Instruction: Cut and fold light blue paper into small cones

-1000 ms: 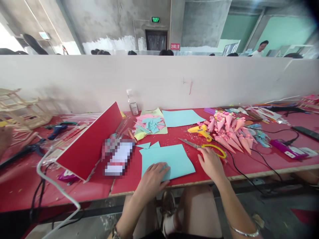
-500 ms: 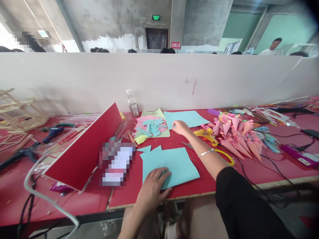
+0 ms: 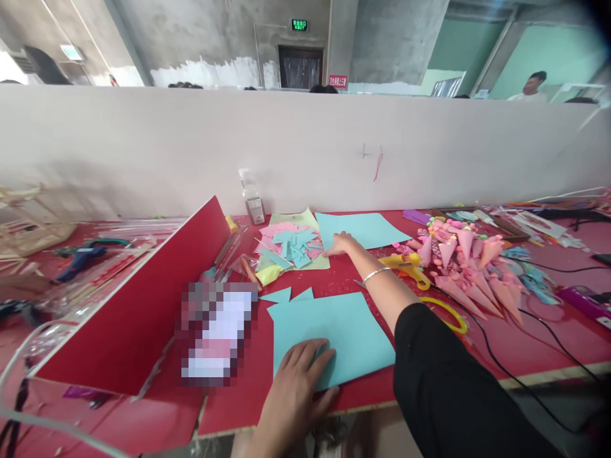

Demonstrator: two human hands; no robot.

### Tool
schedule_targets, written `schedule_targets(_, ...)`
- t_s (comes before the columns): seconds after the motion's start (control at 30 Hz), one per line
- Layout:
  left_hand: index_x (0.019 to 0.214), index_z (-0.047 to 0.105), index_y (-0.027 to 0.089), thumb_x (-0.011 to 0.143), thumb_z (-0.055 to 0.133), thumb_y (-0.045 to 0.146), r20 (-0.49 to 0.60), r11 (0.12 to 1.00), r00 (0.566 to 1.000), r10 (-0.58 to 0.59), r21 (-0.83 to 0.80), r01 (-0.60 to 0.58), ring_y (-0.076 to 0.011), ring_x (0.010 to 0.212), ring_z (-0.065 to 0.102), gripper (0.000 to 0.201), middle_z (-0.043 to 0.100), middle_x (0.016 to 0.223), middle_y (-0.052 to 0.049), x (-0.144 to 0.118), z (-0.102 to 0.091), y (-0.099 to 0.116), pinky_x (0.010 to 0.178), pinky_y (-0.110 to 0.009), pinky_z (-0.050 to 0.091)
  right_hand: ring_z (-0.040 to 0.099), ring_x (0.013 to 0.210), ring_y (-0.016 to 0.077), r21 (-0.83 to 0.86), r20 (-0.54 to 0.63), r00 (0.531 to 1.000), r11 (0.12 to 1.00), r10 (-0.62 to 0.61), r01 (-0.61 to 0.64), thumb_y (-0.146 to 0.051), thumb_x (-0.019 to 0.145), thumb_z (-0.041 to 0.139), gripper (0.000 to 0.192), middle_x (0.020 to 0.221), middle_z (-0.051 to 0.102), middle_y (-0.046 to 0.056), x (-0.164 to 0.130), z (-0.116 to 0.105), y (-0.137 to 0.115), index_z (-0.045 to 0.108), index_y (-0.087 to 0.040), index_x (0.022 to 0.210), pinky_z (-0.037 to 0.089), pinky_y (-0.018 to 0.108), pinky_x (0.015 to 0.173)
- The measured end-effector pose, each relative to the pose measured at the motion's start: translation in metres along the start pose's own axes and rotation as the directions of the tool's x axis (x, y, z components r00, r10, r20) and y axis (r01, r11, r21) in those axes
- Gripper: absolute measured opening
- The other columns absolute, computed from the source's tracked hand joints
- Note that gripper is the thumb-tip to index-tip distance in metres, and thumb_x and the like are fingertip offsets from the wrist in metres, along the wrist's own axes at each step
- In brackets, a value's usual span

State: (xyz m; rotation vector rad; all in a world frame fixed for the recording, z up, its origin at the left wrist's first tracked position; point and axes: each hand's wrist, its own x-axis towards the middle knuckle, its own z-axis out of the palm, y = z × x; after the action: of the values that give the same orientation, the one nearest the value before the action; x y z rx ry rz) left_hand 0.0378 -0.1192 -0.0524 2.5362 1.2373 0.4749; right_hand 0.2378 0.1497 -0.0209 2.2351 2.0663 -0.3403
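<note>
My left hand [image 3: 298, 385] lies flat, fingers spread, pinning the near blue sheet [image 3: 334, 337] to the red table [image 3: 539, 331] close to its front edge. My right hand [image 3: 340, 244] is stretched out to the far blue sheet [image 3: 363, 229], fingers loosely extended and touching its left corner beside the pile of paper scraps [image 3: 289, 245]; nothing is gripped. I judge I'm fetching that second sheet. The next move calls for pinching its thin edge and sliding it clear of the glue gun [image 3: 405, 264].
</note>
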Motion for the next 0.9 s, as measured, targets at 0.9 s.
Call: schedule_targets(0.9, 0.118, 0.049, 0.027, 0.075, 0.055, 0.028, -0.029, 1.000, 0.999, 0.017, 0.012, -0.017, -0.0233, 0.108, 0.048, 0.042, 0.051, 0.122, -0.005, 0.001, 0.000, 0.002, 0.089, -0.040, 0.045, 0.061, 0.088, 0.0241, -0.107, 0.090, 0.987, 0.984, -0.135, 0.144, -0.051, 0.067, 0.061, 0.046, 0.098, 0.064, 0.013, -0.005, -0.017, 0.006, 0.064, -0.015, 0.096, 0.045, 0.027, 0.069)
